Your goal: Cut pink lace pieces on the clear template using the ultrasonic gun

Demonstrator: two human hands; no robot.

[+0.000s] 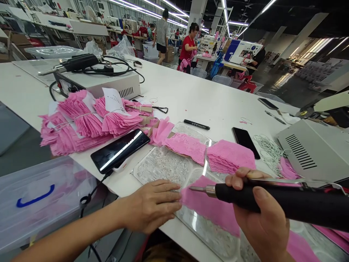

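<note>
My right hand [259, 214] is closed around a thick black handheld tool [253, 198] with a pointed metal tip, like a soldering iron. Its tip is over the left part of a flat pink fabric piece [211, 209], touching or nearly so. Stretched flat, my left hand [154, 205] rests with its fingertips at the fabric's left edge, fingers together and holding nothing. Beneath the fabric is a clear tray-like plate [163, 165]. Just behind lie a stack of pink lace pieces [230, 156] and another pink lace piece [187, 145].
Bundled pink pieces [81, 123] lie at left before a box [120, 83] carrying a second tool [81, 62]. Phones [121, 149] [245, 141], a marker [196, 124], tangled elastic cord [268, 149] and a vented box [313, 145] are around. People [188, 47] stand beyond the table.
</note>
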